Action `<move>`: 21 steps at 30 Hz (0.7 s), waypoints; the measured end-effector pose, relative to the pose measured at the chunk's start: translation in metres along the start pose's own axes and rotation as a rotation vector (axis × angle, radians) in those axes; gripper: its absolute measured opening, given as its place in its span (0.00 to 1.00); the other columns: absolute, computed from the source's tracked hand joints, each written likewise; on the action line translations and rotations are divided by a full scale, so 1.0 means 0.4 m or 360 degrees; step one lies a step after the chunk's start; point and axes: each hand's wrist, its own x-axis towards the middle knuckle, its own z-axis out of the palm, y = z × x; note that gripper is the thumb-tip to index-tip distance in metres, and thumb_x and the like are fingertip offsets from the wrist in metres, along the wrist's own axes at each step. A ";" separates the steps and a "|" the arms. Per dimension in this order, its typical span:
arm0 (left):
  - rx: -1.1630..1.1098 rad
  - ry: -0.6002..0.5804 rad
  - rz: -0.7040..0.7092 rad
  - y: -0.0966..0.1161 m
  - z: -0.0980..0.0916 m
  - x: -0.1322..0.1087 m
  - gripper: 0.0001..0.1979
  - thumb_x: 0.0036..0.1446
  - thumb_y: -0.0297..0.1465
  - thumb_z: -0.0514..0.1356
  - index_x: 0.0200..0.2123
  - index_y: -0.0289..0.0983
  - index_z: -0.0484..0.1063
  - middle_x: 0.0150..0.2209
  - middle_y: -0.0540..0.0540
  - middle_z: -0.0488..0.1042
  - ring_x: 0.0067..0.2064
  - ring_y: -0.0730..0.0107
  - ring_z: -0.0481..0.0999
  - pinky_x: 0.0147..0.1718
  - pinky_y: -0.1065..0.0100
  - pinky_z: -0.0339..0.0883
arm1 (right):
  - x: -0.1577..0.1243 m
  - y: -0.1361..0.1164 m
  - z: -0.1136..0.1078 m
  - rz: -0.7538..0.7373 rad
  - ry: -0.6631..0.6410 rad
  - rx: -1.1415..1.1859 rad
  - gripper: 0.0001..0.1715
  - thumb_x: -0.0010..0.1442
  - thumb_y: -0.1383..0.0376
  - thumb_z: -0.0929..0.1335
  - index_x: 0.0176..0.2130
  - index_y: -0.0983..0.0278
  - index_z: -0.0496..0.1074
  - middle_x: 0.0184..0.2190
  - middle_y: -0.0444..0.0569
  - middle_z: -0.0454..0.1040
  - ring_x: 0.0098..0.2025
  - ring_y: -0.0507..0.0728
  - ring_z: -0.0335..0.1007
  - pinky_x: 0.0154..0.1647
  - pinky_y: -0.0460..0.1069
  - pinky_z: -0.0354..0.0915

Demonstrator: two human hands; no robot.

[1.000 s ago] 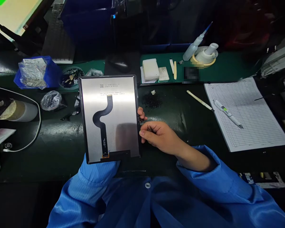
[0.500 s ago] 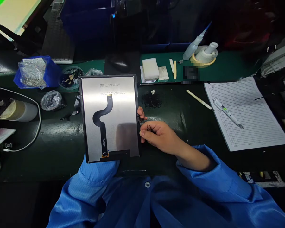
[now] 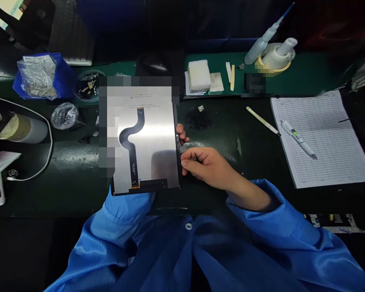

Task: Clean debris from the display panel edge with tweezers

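A tablet display panel point(image 3: 158, 138) is held up over the bench with its silvery back toward me. A black S-shaped ribbon cable point(image 3: 134, 160) runs down that back. My left hand point(image 3: 181, 134) supports the panel from behind; most of it is hidden, and only its fingertips curl out past the right edge. My right hand point(image 3: 203, 166) is closed in a pinch at the lower right edge of the panel. Whatever lies between its thumb and forefinger is too small to make out.
Dark crumbs point(image 3: 199, 119) lie beyond the panel. To the right are a thin stick point(image 3: 263, 121), a pen point(image 3: 299, 140) and lined sheets point(image 3: 325, 166). White pads point(image 3: 198, 76) and a dropper bottle point(image 3: 257, 49) stand behind. A blue bin point(image 3: 62, 77) and a white cable point(image 3: 51, 142) are left.
The view has tilted slightly, so the bench items sit a little higher and those on the right further right. Both hands keep their places at the panel, with no clear change of grip.
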 end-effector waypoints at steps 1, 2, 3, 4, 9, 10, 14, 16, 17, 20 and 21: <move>-0.0018 -0.0070 0.0010 -0.003 0.001 -0.001 0.41 0.40 0.65 0.64 0.41 0.34 0.69 0.38 0.46 0.72 0.41 0.69 0.77 0.42 0.69 0.76 | 0.000 0.000 0.000 0.0004 0.0000 0.0007 0.10 0.63 0.64 0.67 0.30 0.63 0.73 0.23 0.41 0.73 0.21 0.47 0.57 0.23 0.47 0.52; -0.0032 -0.0119 0.0009 -0.004 0.004 -0.003 0.40 0.41 0.64 0.64 0.41 0.35 0.69 0.38 0.46 0.72 0.41 0.68 0.77 0.41 0.69 0.76 | 0.000 0.000 0.000 0.0011 0.0002 0.0014 0.09 0.63 0.64 0.67 0.31 0.63 0.73 0.23 0.42 0.74 0.22 0.47 0.58 0.23 0.47 0.53; -0.0035 -0.0137 0.0005 -0.004 0.009 -0.004 0.39 0.42 0.64 0.64 0.41 0.35 0.69 0.38 0.46 0.72 0.41 0.68 0.77 0.40 0.69 0.76 | -0.001 -0.002 0.000 0.0021 0.0004 0.0018 0.09 0.63 0.64 0.68 0.31 0.63 0.73 0.24 0.42 0.75 0.22 0.48 0.58 0.23 0.47 0.53; -0.0037 -0.0115 0.0015 -0.003 0.015 -0.006 0.38 0.42 0.64 0.63 0.40 0.35 0.68 0.37 0.45 0.72 0.41 0.68 0.76 0.39 0.69 0.76 | -0.001 -0.003 0.001 0.0029 0.0007 0.0018 0.08 0.62 0.64 0.68 0.31 0.63 0.74 0.24 0.42 0.75 0.22 0.48 0.58 0.23 0.47 0.53; -0.0199 -0.0008 0.0201 0.003 0.032 -0.009 0.37 0.37 0.60 0.68 0.37 0.34 0.70 0.37 0.46 0.71 0.39 0.70 0.75 0.37 0.71 0.76 | -0.002 -0.011 0.004 0.0064 0.0000 -0.0019 0.08 0.62 0.64 0.68 0.32 0.63 0.74 0.24 0.43 0.75 0.23 0.48 0.60 0.24 0.47 0.54; -0.0232 -0.0038 0.0197 0.002 0.027 -0.008 0.38 0.35 0.60 0.69 0.38 0.34 0.70 0.37 0.46 0.71 0.40 0.69 0.75 0.38 0.71 0.77 | -0.003 -0.012 0.004 0.0071 -0.0002 -0.0022 0.08 0.62 0.64 0.68 0.32 0.63 0.74 0.24 0.43 0.75 0.23 0.49 0.61 0.24 0.47 0.55; -0.0293 -0.0139 0.0165 -0.003 -0.002 -0.002 0.40 0.33 0.58 0.72 0.41 0.33 0.73 0.39 0.46 0.73 0.43 0.68 0.78 0.43 0.71 0.79 | -0.004 -0.014 0.003 0.0070 -0.0009 -0.0032 0.08 0.62 0.64 0.68 0.31 0.63 0.74 0.24 0.42 0.74 0.24 0.49 0.62 0.25 0.47 0.56; -0.0285 -0.0123 0.0165 -0.003 -0.006 -0.003 0.39 0.34 0.58 0.72 0.41 0.33 0.73 0.39 0.46 0.74 0.43 0.68 0.78 0.43 0.71 0.79 | -0.003 -0.015 0.003 0.0056 -0.0022 -0.0059 0.08 0.63 0.64 0.68 0.31 0.63 0.74 0.24 0.43 0.75 0.24 0.49 0.62 0.26 0.47 0.57; -0.0268 -0.0109 0.0176 -0.002 -0.004 -0.004 0.39 0.35 0.58 0.72 0.41 0.33 0.73 0.39 0.46 0.74 0.43 0.68 0.78 0.43 0.71 0.78 | -0.003 -0.015 0.003 0.0050 -0.0026 -0.0077 0.08 0.63 0.64 0.68 0.31 0.63 0.74 0.24 0.43 0.75 0.24 0.49 0.62 0.26 0.47 0.57; -0.0240 -0.0063 0.0249 0.004 0.012 -0.013 0.38 0.38 0.59 0.70 0.41 0.33 0.73 0.40 0.45 0.74 0.42 0.68 0.77 0.43 0.71 0.78 | -0.004 -0.016 0.004 0.0042 -0.0032 -0.0121 0.07 0.63 0.64 0.68 0.33 0.63 0.75 0.25 0.43 0.76 0.24 0.49 0.62 0.26 0.47 0.57; -0.0241 -0.0063 0.0236 0.006 0.018 -0.015 0.38 0.39 0.59 0.69 0.41 0.33 0.73 0.40 0.45 0.74 0.43 0.68 0.77 0.43 0.71 0.78 | -0.004 -0.015 0.004 0.0041 -0.0035 -0.0127 0.08 0.63 0.64 0.68 0.33 0.63 0.75 0.25 0.43 0.76 0.24 0.49 0.62 0.26 0.47 0.57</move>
